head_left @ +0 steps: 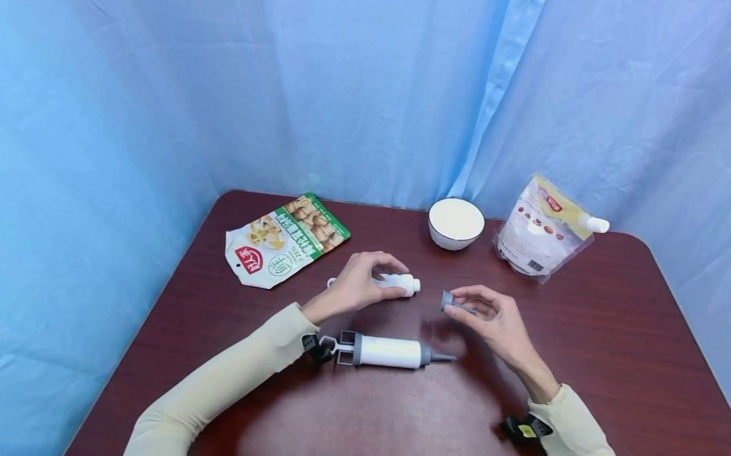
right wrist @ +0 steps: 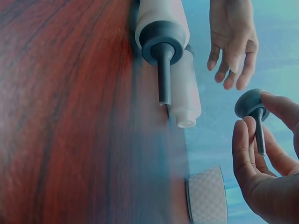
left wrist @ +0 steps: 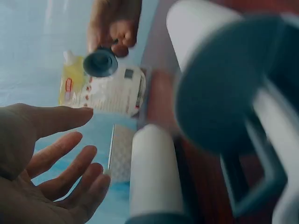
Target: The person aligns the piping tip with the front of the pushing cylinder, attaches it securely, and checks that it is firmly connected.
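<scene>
My right hand (head_left: 497,327) pinches a grey nozzle cap (head_left: 447,300) between thumb and fingertips, off the table. Its wide mouth faces left and its thin tip (right wrist: 260,140) points back toward the palm. My left hand (head_left: 360,282) hovers over a white syringe barrel (head_left: 407,285), fingers spread and loosely bent; both wrist views show them apart from it. That barrel (right wrist: 185,91) lies on the table with a bare, narrow threaded end. Nearer me lies a second syringe (head_left: 391,352), with a grey nozzle fitted and a grey handle frame at its left end.
A green and white food packet (head_left: 288,241) lies flat at the back left of the dark wooden table (head_left: 394,420). At the back stands a white bowl (head_left: 455,222), and right of it a spouted pouch (head_left: 540,229). Blue curtains (head_left: 347,84) surround the table.
</scene>
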The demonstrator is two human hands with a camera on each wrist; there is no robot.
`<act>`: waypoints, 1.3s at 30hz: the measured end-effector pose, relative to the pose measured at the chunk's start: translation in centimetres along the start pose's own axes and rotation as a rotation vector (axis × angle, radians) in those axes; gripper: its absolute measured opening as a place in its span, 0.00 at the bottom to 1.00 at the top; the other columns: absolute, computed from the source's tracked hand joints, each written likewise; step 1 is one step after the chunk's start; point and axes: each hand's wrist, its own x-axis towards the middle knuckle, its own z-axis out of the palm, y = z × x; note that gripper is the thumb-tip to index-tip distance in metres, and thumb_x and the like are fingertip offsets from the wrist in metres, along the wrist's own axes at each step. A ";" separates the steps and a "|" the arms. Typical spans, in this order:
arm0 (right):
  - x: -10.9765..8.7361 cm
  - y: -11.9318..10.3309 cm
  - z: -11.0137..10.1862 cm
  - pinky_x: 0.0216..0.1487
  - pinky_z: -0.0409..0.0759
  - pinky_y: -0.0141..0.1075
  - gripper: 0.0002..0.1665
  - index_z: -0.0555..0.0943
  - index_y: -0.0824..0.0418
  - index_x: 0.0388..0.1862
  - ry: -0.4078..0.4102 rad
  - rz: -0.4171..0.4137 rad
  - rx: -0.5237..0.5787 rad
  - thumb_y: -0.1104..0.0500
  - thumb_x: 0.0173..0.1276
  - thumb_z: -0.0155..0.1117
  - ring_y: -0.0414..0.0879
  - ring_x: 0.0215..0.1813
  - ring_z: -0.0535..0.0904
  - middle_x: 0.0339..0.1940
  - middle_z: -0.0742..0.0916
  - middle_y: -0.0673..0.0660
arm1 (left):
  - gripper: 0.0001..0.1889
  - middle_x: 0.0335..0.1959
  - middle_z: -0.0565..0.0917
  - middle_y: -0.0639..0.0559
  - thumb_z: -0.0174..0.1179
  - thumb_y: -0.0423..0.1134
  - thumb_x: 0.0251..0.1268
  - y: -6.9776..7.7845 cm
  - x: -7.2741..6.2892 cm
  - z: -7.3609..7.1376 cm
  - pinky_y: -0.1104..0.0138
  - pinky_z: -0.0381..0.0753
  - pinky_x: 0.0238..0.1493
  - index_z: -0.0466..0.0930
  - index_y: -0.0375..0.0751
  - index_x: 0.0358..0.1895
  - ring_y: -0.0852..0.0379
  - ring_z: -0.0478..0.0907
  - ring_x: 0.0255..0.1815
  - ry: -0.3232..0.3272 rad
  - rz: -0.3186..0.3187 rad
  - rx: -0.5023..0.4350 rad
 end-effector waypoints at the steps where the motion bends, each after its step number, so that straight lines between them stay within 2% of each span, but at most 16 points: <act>1: 0.0 0.0 -0.1 0.48 0.85 0.28 0.19 0.86 0.63 0.55 -0.001 0.005 -0.004 0.59 0.67 0.77 0.40 0.41 0.88 0.42 0.89 0.49 | 0.18 0.49 0.90 0.47 0.78 0.38 0.58 -0.2 0.0 -0.2 0.57 0.85 0.57 0.89 0.41 0.52 0.50 0.86 0.52 -0.001 0.009 0.049; 5: 0.0 0.1 -0.2 0.47 0.85 0.28 0.19 0.86 0.62 0.55 -0.006 0.020 -0.011 0.58 0.67 0.77 0.40 0.41 0.88 0.42 0.88 0.49 | 0.23 0.51 0.90 0.49 0.80 0.42 0.56 -0.9 -0.1 -0.7 0.56 0.76 0.64 0.88 0.43 0.55 0.51 0.83 0.56 -0.032 0.032 0.238; 10: 0.0 0.2 -0.3 0.47 0.84 0.28 0.19 0.85 0.63 0.55 -0.009 0.024 -0.003 0.59 0.67 0.76 0.40 0.41 0.87 0.41 0.88 0.49 | 0.27 0.54 0.88 0.47 0.80 0.44 0.54 -1.6 -0.1 -1.2 0.53 0.72 0.66 0.86 0.43 0.58 0.48 0.80 0.59 -0.070 0.002 0.318; 17: 0.0 0.4 -0.3 0.48 0.85 0.28 0.19 0.85 0.63 0.55 -0.018 0.030 0.006 0.59 0.67 0.76 0.40 0.42 0.88 0.42 0.89 0.49 | 0.31 0.57 0.87 0.43 0.81 0.43 0.53 -2.7 -0.1 -1.5 0.51 0.72 0.68 0.84 0.39 0.62 0.44 0.79 0.61 -0.110 -0.062 0.327; 28: 0.0 0.5 -0.4 0.48 0.87 0.32 0.19 0.84 0.64 0.56 -0.032 0.038 0.030 0.59 0.69 0.75 0.40 0.43 0.89 0.45 0.90 0.47 | 0.33 0.59 0.86 0.44 0.81 0.45 0.54 -3.5 -0.3 -1.7 0.48 0.71 0.70 0.82 0.40 0.64 0.45 0.79 0.64 -0.154 -0.135 0.313; 33: 0.1 0.5 -0.4 0.48 0.87 0.32 0.19 0.84 0.64 0.56 -0.035 0.036 0.037 0.59 0.69 0.75 0.40 0.43 0.89 0.45 0.90 0.48 | 0.30 0.58 0.87 0.44 0.80 0.44 0.56 -3.8 -0.3 -1.6 0.49 0.73 0.70 0.83 0.40 0.62 0.45 0.80 0.64 -0.148 -0.149 0.301; 39: 0.1 0.6 -0.6 0.48 0.87 0.32 0.19 0.84 0.64 0.56 -0.023 0.041 0.023 0.59 0.69 0.75 0.40 0.42 0.89 0.45 0.90 0.47 | 0.23 0.54 0.89 0.45 0.77 0.42 0.60 -4.0 -0.4 -1.6 0.53 0.78 0.64 0.86 0.41 0.58 0.48 0.83 0.58 -0.132 -0.136 0.294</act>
